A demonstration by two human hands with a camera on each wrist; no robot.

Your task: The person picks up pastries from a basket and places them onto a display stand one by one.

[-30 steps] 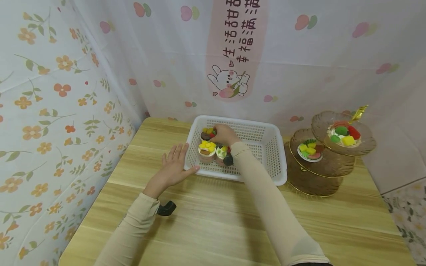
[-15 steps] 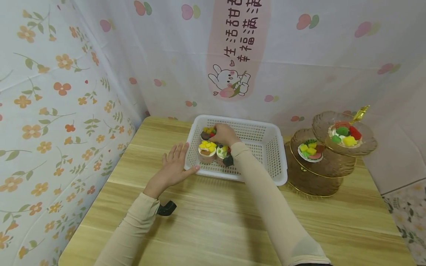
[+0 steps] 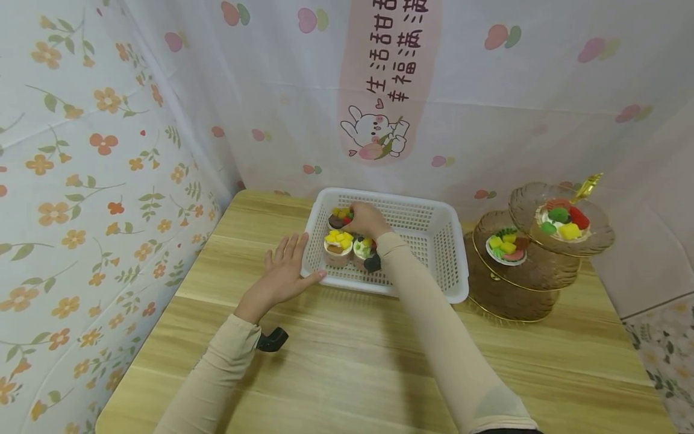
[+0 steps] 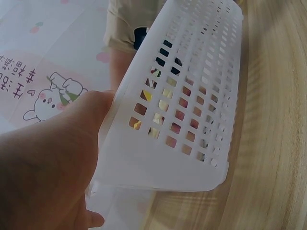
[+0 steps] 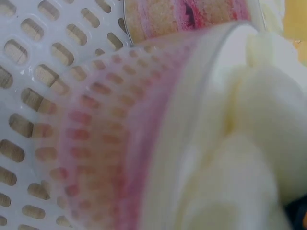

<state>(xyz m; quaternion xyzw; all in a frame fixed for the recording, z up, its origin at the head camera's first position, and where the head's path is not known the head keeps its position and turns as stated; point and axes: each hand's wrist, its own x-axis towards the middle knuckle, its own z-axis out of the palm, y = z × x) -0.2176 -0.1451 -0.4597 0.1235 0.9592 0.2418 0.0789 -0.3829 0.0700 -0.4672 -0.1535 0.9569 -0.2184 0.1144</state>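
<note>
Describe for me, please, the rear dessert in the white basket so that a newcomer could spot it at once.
Find the white basket on the wooden table, left of the tiered stand. At its left end, two front desserts sit side by side, with the rear dessert behind them. It is the only one of the three that the right hand holds.

The cup point(image 3: 336, 222) in my right fingers point(image 3: 356, 227) seems upright, dark with yellow and red topping, in the far left corner of the white basket point(image 3: 417, 214), which sits level, left rim at my left fingers point(image 3: 290, 245).
</note>
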